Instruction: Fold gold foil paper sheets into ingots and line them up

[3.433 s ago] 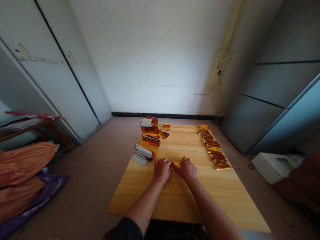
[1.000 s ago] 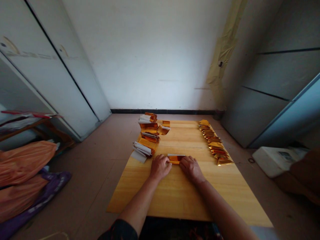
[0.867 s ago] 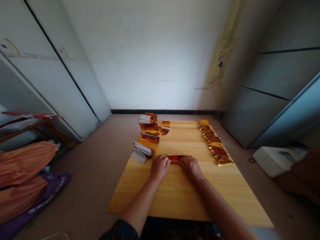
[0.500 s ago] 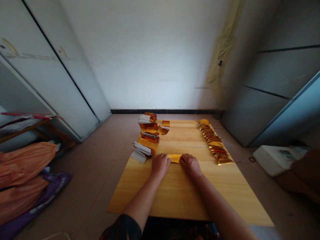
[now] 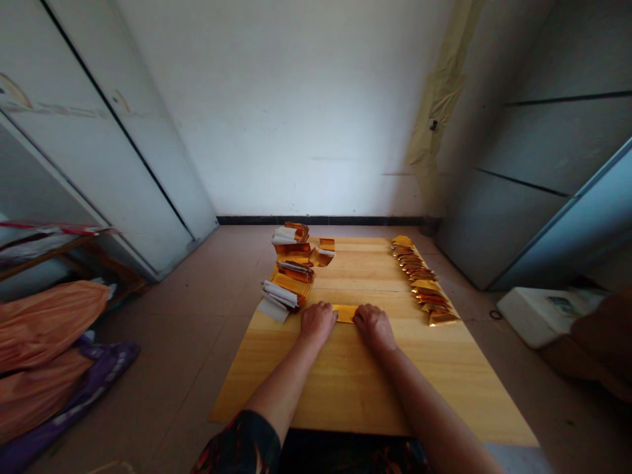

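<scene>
Gold paper strip point(image 5: 345, 313) now shows its yellow side, not the shiny one. Left hand point(image 5: 318, 322) and right hand point(image 5: 374, 327) press its ends, not clenched, mid-table point(image 5: 355, 395). Folded pieces point(image 5: 419, 283) line the right edge; stacks point(image 5: 291, 276) stand left.

Glossy gold foil point(image 5: 345, 313) is gleaming between the left grip point(image 5: 318, 322) and right grip point(image 5: 374, 327), the smooth varnished wood desk point(image 5: 345, 388) is shining beneath them, and matt white paper point(image 5: 273, 311) is lying left of them.
</scene>
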A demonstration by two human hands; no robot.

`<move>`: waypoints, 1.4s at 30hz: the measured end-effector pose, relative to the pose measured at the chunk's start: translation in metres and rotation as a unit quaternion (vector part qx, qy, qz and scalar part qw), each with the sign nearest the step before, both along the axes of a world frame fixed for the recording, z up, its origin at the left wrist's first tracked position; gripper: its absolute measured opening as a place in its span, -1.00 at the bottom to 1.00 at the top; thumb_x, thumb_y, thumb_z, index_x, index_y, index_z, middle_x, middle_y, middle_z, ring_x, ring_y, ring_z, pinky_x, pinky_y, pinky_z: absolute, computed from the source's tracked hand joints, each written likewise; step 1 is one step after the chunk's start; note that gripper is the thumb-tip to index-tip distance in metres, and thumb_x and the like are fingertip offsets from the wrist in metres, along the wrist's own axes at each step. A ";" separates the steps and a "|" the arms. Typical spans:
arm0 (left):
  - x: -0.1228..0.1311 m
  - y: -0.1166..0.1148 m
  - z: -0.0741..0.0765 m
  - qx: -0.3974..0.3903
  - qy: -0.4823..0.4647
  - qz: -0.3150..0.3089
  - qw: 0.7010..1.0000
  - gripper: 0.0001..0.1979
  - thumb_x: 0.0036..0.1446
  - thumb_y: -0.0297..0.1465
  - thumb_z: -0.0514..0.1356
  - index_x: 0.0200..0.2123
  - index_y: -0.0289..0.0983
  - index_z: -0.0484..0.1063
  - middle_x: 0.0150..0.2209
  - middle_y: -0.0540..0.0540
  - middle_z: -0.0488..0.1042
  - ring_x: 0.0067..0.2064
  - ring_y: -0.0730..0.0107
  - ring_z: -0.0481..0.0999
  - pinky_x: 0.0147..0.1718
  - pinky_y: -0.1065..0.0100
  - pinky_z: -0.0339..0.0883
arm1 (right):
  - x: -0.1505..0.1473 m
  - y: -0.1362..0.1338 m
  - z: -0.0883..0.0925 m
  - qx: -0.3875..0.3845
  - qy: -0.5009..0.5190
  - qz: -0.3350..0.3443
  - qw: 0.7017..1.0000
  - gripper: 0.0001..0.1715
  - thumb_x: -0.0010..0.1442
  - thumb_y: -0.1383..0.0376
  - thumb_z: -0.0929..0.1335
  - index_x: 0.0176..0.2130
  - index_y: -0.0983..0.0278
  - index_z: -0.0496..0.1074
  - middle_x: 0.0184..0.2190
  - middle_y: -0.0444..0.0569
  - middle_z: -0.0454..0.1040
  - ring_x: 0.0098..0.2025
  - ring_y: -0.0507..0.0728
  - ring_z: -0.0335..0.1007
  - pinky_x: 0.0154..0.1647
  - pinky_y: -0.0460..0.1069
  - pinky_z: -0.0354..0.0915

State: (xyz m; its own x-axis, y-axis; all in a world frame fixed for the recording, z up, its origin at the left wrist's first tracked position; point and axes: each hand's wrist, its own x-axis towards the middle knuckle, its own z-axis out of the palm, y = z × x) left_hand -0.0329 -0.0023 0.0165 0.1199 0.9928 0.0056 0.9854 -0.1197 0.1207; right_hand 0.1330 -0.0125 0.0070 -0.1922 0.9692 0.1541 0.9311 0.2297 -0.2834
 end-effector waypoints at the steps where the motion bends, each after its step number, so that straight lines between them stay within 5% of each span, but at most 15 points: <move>1: 0.000 0.000 0.000 0.000 0.000 0.000 1.000 -0.71 0.22 -0.27 0.02 -0.21 -0.29 0.47 -0.21 -0.21 0.51 -0.16 0.23 0.49 -0.25 0.31 0.31 | 0.000 -0.001 0.000 0.001 0.000 -0.003 1.000 -0.83 0.23 0.32 0.25 -0.33 0.25 0.42 -0.33 -0.04 0.46 -0.25 0.07 0.31 -0.25 -0.08 0.05; 12: 0.004 -0.006 -0.004 0.054 0.014 0.003 0.998 -0.82 0.22 -0.36 0.04 -0.21 -0.27 0.40 -0.26 -0.15 0.46 -0.18 0.24 0.44 -0.26 0.30 0.26 | 0.009 0.003 -0.017 0.045 0.141 0.009 0.989 -0.82 0.12 0.44 0.24 -0.43 0.29 0.40 -0.38 -0.05 0.38 -0.31 0.04 0.30 -0.24 -0.11 0.17; 17: 0.004 -0.008 -0.003 0.112 0.026 -0.108 0.988 -0.89 0.20 -0.44 0.08 -0.25 -0.23 0.39 -0.25 -0.12 0.40 -0.13 0.23 0.36 -0.22 0.27 0.22 | 0.018 0.009 -0.022 0.044 0.204 0.027 0.978 -0.81 0.03 0.50 0.25 -0.47 0.26 0.38 -0.40 -0.06 0.37 -0.33 0.05 0.31 -0.25 -0.10 0.22; 20: 0.004 -0.005 -0.002 0.091 0.012 -0.169 0.981 -0.89 0.20 -0.46 0.09 -0.30 -0.22 0.41 -0.26 -0.11 0.39 -0.14 0.25 0.34 -0.25 0.29 0.21 | 0.019 0.010 -0.020 0.028 0.185 0.027 0.982 -0.80 0.01 0.52 0.26 -0.48 0.26 0.39 -0.40 -0.06 0.37 -0.30 0.05 0.31 -0.22 -0.09 0.22; 28: -0.009 -0.021 -0.004 0.105 -0.005 -0.209 0.972 -0.80 0.19 -0.51 0.04 -0.31 -0.22 0.45 -0.30 -0.08 0.43 -0.19 0.29 0.35 -0.27 0.29 0.18 | 0.007 0.005 -0.008 0.007 0.073 -0.009 0.997 -0.81 0.09 0.46 0.28 -0.43 0.27 0.46 -0.33 -0.02 0.42 -0.21 0.07 0.30 -0.18 -0.10 0.15; 35: -0.008 -0.043 -0.001 0.127 -0.024 -0.168 0.977 -0.76 0.17 -0.40 0.08 -0.10 -0.21 0.41 -0.27 -0.11 0.45 -0.14 0.22 0.35 -0.16 0.17 0.12 | -0.013 -0.008 0.007 -0.003 -0.014 -0.104 0.994 -0.87 0.15 0.27 0.30 -0.34 0.26 0.43 -0.25 0.01 0.42 -0.17 0.14 0.28 -0.26 -0.03 0.09; 39: -0.006 -0.044 -0.003 0.127 -0.035 -0.156 0.979 -0.76 0.18 -0.39 0.07 -0.10 -0.21 0.42 -0.25 -0.12 0.45 -0.11 0.22 0.35 -0.09 0.14 0.09 | -0.025 -0.014 0.010 0.008 -0.026 -0.138 0.990 -0.63 0.09 0.00 0.34 -0.31 0.25 0.41 -0.23 0.05 0.40 -0.12 0.21 0.25 -0.21 0.02 0.08; 42: -0.005 -0.045 -0.003 0.124 -0.041 -0.146 0.981 -0.75 0.18 -0.39 0.08 -0.08 -0.20 0.41 -0.23 -0.11 0.45 -0.09 0.21 0.35 -0.06 0.12 0.07 | -0.028 -0.015 0.011 0.003 -0.027 -0.152 0.988 -0.60 0.05 -0.01 0.36 -0.29 0.26 0.40 -0.21 0.07 0.40 -0.11 0.23 0.24 -0.20 0.03 0.08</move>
